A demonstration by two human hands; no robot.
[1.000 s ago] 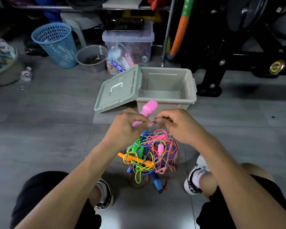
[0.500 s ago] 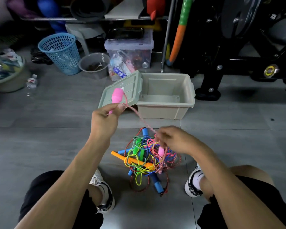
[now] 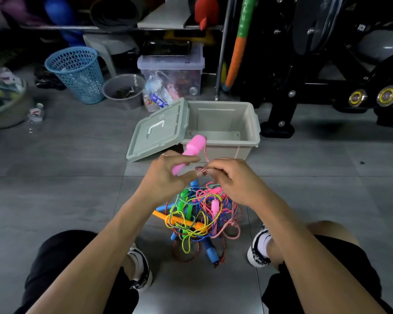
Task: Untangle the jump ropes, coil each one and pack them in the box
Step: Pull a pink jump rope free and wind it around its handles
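**Jump ropes: pink rope in hand, box open**

Left hand [image 3: 166, 175] is gripping the pink handle [image 3: 192, 150]; right hand [image 3: 232, 177] is pinching its pink-white cord [image 3: 201, 169]. Tangled ropes [image 3: 197, 214] are lying on the floor beneath the hands. Open box [image 3: 243, 146] is sitting just beyond, its lid [image 3: 157, 130] leaning alongside.

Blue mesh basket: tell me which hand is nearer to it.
Left. The left hand is right of and below the blue mesh basket in the view; the right hand is farther right, beyond the left.

The tangled ropes [image 3: 200, 218] lie on the floor [image 3: 66, 189] before the box [image 3: 225, 134], its lid [image 3: 157, 130] leaning at left.
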